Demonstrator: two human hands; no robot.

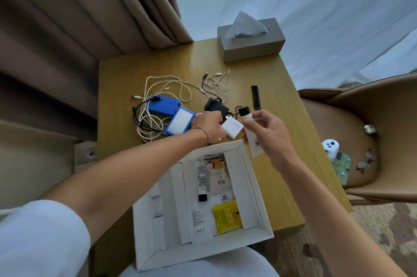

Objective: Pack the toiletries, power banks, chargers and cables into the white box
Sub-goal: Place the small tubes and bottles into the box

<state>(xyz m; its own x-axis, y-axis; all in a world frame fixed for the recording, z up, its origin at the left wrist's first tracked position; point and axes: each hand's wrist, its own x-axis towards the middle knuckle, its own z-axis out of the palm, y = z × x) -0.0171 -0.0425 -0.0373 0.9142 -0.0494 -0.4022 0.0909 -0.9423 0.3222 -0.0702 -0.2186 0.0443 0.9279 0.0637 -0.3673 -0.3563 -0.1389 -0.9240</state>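
The white box [259, 188] lies open at the table's near edge. Inside it are a white tube with a black cap [201, 180], a beige sachet [218, 177] and a yellow sachet [226, 217]. My left hand [208, 124] grips a white charger [232, 128] just beyond the box's far rim. My right hand [268, 128] holds a white tube with a black cap [249, 132] next to the charger. On the table beyond lie a blue power bank [161, 106], a second blue-cased power bank [181, 123], white cables [158, 87], a black charger [215, 106] and a black comb [255, 97].
A grey tissue box [250, 40] stands at the far side of the wooden table [140, 69]. Brown curtains [67, 28] hang to the left. A tan armchair [365, 141] on the right holds glasses, a small white device and earbuds.
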